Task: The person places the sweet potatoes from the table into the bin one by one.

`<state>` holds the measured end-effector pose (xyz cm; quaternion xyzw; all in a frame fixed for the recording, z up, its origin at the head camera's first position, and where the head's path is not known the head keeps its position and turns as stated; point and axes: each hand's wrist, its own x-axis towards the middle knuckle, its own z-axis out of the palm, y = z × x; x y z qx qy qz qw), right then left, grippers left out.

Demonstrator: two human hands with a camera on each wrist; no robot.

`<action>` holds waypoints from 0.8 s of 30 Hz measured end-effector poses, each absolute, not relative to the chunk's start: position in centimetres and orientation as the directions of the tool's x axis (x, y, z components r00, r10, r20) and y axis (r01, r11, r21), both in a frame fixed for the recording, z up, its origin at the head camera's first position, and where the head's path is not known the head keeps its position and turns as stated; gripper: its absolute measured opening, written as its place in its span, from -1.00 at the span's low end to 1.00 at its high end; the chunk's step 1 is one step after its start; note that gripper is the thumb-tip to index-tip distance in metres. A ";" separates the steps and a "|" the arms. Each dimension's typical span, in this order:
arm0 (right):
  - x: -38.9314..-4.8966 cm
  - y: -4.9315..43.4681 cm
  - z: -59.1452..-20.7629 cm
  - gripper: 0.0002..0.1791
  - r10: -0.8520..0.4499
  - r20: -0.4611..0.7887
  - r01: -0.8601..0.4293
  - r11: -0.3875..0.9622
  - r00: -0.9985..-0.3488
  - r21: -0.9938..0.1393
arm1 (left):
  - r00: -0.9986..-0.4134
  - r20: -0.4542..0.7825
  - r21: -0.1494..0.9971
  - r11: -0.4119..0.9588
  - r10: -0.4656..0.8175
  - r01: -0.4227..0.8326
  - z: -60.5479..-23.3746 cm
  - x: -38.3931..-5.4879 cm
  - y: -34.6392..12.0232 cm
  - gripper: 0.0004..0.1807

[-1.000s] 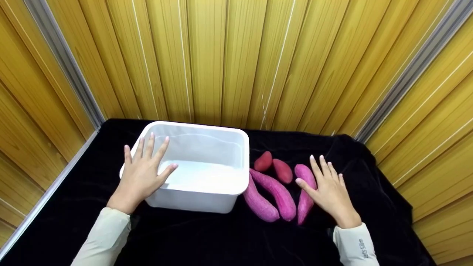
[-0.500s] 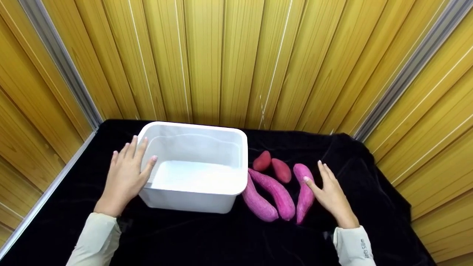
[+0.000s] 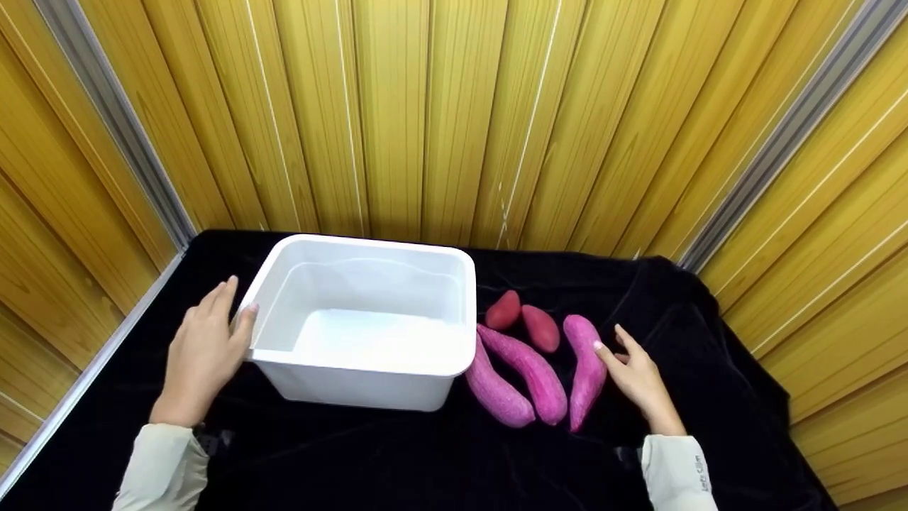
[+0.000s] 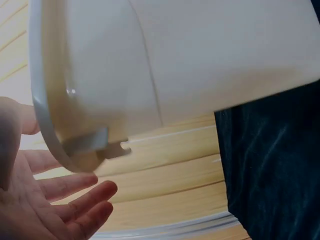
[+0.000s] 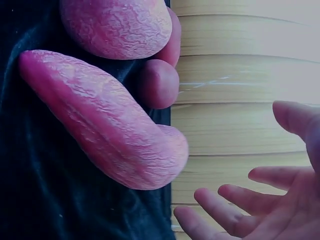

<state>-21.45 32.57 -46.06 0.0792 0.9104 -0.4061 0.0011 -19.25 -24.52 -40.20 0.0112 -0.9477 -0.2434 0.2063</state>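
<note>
A white plastic bin (image 3: 362, 387) stands left of the middle. My left hand (image 3: 202, 348) is beside its left rim, the thumb overlapping that rim in the head view. In the left wrist view the relaxed fingers (image 4: 90, 207) spread under the bin's corner without curling round it. Right of the bin lie long pink sweet potatoes: two (image 3: 528, 369) side by side against it, and a third (image 3: 587, 372) farther right. My right hand (image 3: 638, 376) hovers over that third one's right side, thumb toward it; the right wrist view shows the fingers (image 5: 250, 200) parted and holding nothing.
Two smaller red potatoes (image 3: 504, 310) lie behind the long ones. Black cloth (image 3: 425, 461) covers the table. Yellow wood-look panels (image 3: 454, 128) wall in the back and both sides.
My left hand has moved left and down from over the bin to its left edge. The right hand's fingers have drawn in somewhat beside the rightmost sweet potato. The bin and the sweet potatoes stay put.
</note>
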 end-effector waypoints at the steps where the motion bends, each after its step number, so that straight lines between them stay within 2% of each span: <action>1: -21.5 32.7 -46.3 -0.15 0.146 -0.080 0.155 0.643 -0.986 -0.750 | -0.915 0.382 0.474 0.878 -0.131 0.073 -40.3 -19.2 -24.7 -0.37; 4: -21.5 32.9 -46.8 -0.14 0.142 -0.126 0.186 0.583 -0.982 -0.791 | -0.911 0.383 0.498 0.864 -0.151 0.066 -40.6 -19.1 -25.2 -0.41; 8: -21.6 33.1 -47.4 -0.12 0.131 -0.189 0.230 0.509 -0.973 -0.829 | -0.877 0.451 0.530 0.841 -0.169 0.110 -41.0 -18.9 -25.5 -0.52; 12: -21.7 33.3 -48.0 -0.07 0.121 -0.231 0.261 0.487 -0.965 -0.833 | -0.829 0.532 0.549 0.815 -0.169 0.186 -41.1 -18.9 -25.7 -0.65; 16: -21.7 33.5 -48.7 -0.07 0.118 -0.255 0.280 0.468 -0.960 -0.838 | -0.810 0.566 0.559 0.795 -0.156 0.237 -41.1 -18.8 -25.8 -0.73; 20: -21.6 33.7 -49.4 -0.10 0.115 -0.267 0.290 0.427 -0.957 -0.856 | -0.797 0.596 0.555 0.767 -0.098 0.320 -41.2 -18.7 -25.9 -0.76; 24: -21.7 33.7 -49.9 -0.11 0.103 -0.276 0.294 0.381 -0.956 -0.876 | -0.764 0.645 0.531 0.713 0.011 0.459 -41.3 -18.6 -26.0 -0.77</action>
